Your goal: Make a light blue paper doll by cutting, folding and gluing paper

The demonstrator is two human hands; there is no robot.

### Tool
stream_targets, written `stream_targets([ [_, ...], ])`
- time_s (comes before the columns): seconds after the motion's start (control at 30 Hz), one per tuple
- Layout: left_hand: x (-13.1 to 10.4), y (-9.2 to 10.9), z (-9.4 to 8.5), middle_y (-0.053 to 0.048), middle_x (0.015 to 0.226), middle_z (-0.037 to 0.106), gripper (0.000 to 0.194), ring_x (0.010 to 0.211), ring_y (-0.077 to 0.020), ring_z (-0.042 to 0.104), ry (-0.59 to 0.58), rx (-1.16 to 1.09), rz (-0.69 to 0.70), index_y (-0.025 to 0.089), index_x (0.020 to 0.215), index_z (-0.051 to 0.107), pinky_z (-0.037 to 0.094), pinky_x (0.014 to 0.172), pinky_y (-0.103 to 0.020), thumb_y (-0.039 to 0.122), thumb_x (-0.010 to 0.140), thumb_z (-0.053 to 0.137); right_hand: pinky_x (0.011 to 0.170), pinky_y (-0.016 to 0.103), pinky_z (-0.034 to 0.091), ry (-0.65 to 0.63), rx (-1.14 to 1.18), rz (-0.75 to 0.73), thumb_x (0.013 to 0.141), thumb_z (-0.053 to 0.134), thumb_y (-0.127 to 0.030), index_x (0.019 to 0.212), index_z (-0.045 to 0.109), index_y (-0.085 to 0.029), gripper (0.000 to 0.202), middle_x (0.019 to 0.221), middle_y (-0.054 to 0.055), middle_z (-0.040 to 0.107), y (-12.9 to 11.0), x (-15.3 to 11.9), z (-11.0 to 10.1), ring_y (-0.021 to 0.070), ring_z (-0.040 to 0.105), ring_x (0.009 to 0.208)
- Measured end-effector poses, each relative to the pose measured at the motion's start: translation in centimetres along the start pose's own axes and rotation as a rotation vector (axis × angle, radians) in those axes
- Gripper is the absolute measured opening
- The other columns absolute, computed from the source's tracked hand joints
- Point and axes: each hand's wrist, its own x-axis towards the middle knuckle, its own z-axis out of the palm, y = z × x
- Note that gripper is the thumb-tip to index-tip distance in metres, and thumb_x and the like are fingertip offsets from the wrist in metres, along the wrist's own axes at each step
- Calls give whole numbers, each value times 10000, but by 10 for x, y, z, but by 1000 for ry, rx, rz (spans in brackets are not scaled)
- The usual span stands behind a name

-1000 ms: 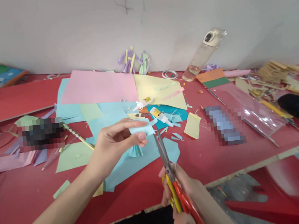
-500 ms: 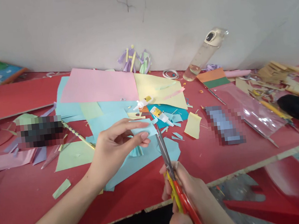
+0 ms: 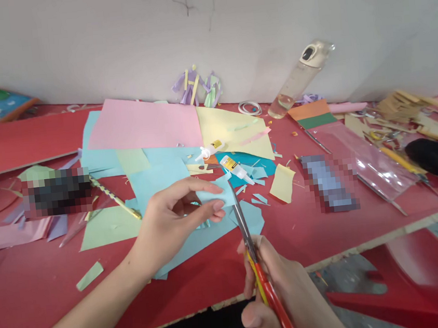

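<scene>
Between thumb and fingers, my left hand (image 3: 180, 210) pinches a small light-blue piece of paper (image 3: 225, 192). My right hand (image 3: 274, 278) is wrapped round the red and yellow handles of a pair of scissors (image 3: 244, 229). The blades point away from me, nearly together, with their tips at the right edge of the blue piece. Larger light-blue sheets (image 3: 160, 178) lie beneath my left hand. Just beyond the blades are two small glue bottles, one (image 3: 235, 168) on the scraps and one (image 3: 211, 149) near the yellow sheet.
Pink paper (image 3: 148, 124) and yellow paper (image 3: 234, 126) lie at the back. Paper figures (image 3: 191, 86) and a tilted bottle (image 3: 300, 80) lean by the wall. A yellow scrap (image 3: 282, 183), a blurred blue object (image 3: 328, 181) and a plastic sleeve (image 3: 371, 163) are to the right.
The blue piece and my left fingers have shifted slightly right and down. The scissor blades have drawn closer together, and my right thumb has moved slightly left and up.
</scene>
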Motion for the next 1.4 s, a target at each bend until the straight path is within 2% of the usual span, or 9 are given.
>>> stream_targets([
  [0.13, 2, 1, -1, 1, 779, 717, 93, 644, -134, 716, -52, -26, -26, 205, 894, 713, 629, 648, -227, 208, 807, 745, 396, 236, 435, 26, 4, -14, 618, 244, -977, 1014, 476, -233, 874, 527, -16, 612, 2, 0, 1, 196, 616, 393],
  [0.53, 3, 3, -4, 24, 773, 715, 71, 670, -98, 704, -99, -47, -73, 210, 890, 710, 599, 661, -172, 178, 827, 720, 365, 208, 352, 191, -262, -177, 812, 406, -797, 874, 516, -233, 578, 464, -73, 477, 0, 1, -4, 129, 469, 340],
  [0.73, 7, 3, -11, 11, 793, 683, 99, 646, -107, 653, -512, 116, -210, 228, 955, 710, 563, 639, -222, 238, 865, 668, 448, 232, 403, 393, -521, -36, 837, 512, -703, 920, 604, -231, 488, 553, -11, 625, 10, 19, -19, 175, 601, 463],
  [0.9, 10, -4, -14, 35, 760, 555, 277, 701, -108, 512, -384, 305, -58, 318, 1139, 657, 466, 640, -210, 253, 870, 659, 462, 281, 412, 332, -739, 117, 840, 617, -484, 1080, 645, -278, 318, 757, 23, 763, 34, 33, -35, 277, 720, 613],
  [1.0, 10, -3, -17, 32, 758, 520, 243, 701, -113, 485, -334, 335, -32, 311, 1130, 648, 451, 634, -212, 280, 889, 635, 499, 313, 455, 318, -763, 97, 848, 611, -379, 1129, 651, -271, 304, 946, 52, 782, 43, 31, -46, 304, 743, 726],
  [1.17, 6, 3, -14, 21, 847, 605, 343, 772, -128, 579, -371, 460, 21, 310, 1226, 596, 476, 682, -233, 232, 892, 615, 739, 354, 537, 526, -418, -133, 948, 499, -438, 1087, 656, -229, 297, 1034, 86, 752, 24, 32, -51, 274, 716, 932],
  [1.2, 5, 4, -13, 14, 873, 630, 365, 824, -142, 603, -403, 499, 38, 310, 1243, 587, 483, 712, -247, 221, 890, 613, 725, 323, 542, 481, -284, -177, 932, 535, -456, 1098, 645, -240, 294, 968, 62, 753, 17, 35, -48, 241, 717, 881],
  [1.3, 4, 4, -10, 3, 926, 666, 392, 926, -164, 633, -474, 574, 91, 314, 1263, 575, 492, 820, -292, 181, 895, 592, 680, 245, 553, 82, 70, -227, 888, 630, -419, 1020, 655, -268, 202, 940, 7, 730, -1, 49, -37, 166, 696, 795],
  [1.4, 9, 1, -15, -4, 1033, 679, 358, 982, -163, 648, -444, 506, 109, 316, 1238, 585, 504, 879, -295, 217, 894, 611, 648, 212, 535, 34, 282, -230, 902, 619, -374, 875, 649, -246, 134, 827, -11, 693, -7, 65, -32, 134, 666, 751],
])
